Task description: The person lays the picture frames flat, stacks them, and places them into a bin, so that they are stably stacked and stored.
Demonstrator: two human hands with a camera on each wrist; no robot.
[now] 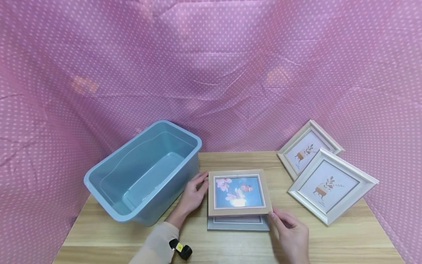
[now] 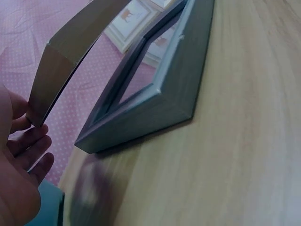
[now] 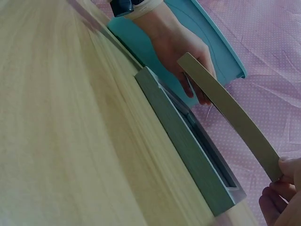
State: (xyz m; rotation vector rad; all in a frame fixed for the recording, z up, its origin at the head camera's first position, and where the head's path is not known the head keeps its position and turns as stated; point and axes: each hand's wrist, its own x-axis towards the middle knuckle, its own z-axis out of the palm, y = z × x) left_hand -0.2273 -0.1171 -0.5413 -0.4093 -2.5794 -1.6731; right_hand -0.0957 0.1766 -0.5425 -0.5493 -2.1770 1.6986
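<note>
Both hands hold a tan picture frame (image 1: 237, 212) with a photo of pink blossoms against blue. My left hand (image 1: 193, 196) grips its left edge; in the left wrist view, fingertips (image 2: 35, 134) show at the underside of its corner. At the lower right corner, my right hand (image 1: 292, 233) pinches it between thumb and fingers. Beneath lies a grey picture frame (image 1: 237, 228) on the table, mostly hidden from the head view. Both wrist views show a gap between the raised tan frame (image 3: 235, 122) and the grey frame (image 3: 183, 150).
A blue-grey plastic bin (image 1: 178, 176) stands at the left, close beside the left hand. Toward the right, a cream picture frame (image 1: 349, 205) overlaps another cream frame (image 1: 287, 161) behind it. Pink dotted cloth (image 1: 230, 91) hangs around the wooden table (image 1: 227, 247).
</note>
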